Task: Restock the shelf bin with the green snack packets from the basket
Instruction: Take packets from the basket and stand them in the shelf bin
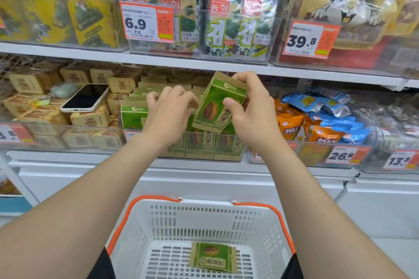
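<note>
The right hand (251,115) is pinching a green packet (217,103) between thumb and fingers, holding it tilted just above the clear shelf bin (200,134). The left hand (172,108) is reaching into the bin, its fingers bending over the tops of the packets standing there (133,115); whether it is gripping one cannot be told. One more green packet (213,257) is lying flat in the white basket (204,217) below.

Green sunflower-seed packet (216,106) tilted, over clear shelf bin (201,142) of upright matching packets (133,115). Another packet (213,257) lies flat in white basket (204,217).
</note>
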